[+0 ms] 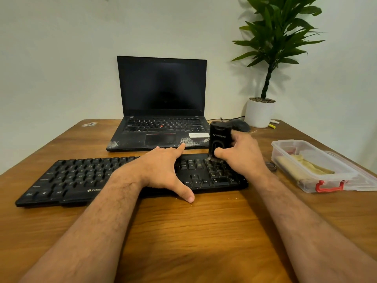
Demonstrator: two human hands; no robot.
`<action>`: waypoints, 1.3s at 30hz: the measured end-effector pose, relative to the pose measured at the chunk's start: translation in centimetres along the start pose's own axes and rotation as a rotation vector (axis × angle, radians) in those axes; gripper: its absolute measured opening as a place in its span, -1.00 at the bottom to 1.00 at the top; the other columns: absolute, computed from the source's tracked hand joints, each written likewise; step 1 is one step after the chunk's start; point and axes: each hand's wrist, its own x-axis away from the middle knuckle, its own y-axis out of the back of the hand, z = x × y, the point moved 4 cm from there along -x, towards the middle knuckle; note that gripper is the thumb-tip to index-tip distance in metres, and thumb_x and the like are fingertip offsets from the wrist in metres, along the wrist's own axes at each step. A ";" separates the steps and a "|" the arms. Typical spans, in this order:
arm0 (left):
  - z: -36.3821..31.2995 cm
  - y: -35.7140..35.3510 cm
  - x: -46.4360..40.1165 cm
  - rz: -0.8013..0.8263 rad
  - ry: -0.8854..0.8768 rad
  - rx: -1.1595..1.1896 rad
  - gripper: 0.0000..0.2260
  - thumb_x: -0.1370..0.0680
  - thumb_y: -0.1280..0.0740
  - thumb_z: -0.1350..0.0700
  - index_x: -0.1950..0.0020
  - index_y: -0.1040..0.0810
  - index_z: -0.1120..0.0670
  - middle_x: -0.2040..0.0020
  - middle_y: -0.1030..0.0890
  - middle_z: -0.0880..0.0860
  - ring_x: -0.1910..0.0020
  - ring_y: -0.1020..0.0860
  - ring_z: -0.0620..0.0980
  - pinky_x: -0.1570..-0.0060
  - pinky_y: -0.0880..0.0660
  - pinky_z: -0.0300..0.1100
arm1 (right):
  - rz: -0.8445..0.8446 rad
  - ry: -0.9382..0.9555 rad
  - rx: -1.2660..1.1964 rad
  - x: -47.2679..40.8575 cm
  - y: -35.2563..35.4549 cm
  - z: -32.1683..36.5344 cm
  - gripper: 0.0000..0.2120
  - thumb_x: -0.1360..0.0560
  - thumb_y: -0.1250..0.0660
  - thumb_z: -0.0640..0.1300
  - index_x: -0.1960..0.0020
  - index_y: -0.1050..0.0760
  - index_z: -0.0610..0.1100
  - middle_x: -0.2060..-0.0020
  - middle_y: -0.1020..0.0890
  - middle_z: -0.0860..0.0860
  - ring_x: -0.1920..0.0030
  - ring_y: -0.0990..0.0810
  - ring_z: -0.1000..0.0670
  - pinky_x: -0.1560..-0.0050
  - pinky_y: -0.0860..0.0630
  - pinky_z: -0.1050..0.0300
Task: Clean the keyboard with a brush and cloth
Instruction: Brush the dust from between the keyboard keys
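Observation:
A black keyboard [77, 178] lies across the wooden desk [193, 231] in front of me. My left hand [163, 170] rests flat on its middle, fingers spread, thumb hanging over the front edge. My right hand [242, 154] grips a black brush tool [220, 139] held upright, its lower end down on the keys at the top of the number pad. A yellowish cloth [306, 166] lies inside a clear plastic box [318, 180] to the right.
An open black laptop [163, 111] with a dusty palm rest stands behind the keyboard. A black mouse [241, 125] and a potted plant [260, 113] sit at the back right. The box's lid lies beside it near the desk's right edge.

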 end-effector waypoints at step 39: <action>0.3 -0.3 -0.2 -0.039 0.008 0.013 0.26 -0.16 -0.56 -0.41 -0.66 0.03 -0.03 -0.62 -0.14 -0.04 -0.59 -0.10 0.03 -0.56 -0.12 0.06 | 0.347 0.074 -0.123 4.4 1.4 2.1 -0.66 -0.40 -0.53 -0.27 -0.03 -0.62 0.12 0.12 -0.74 0.21 0.06 -0.70 0.21 0.02 -0.57 0.24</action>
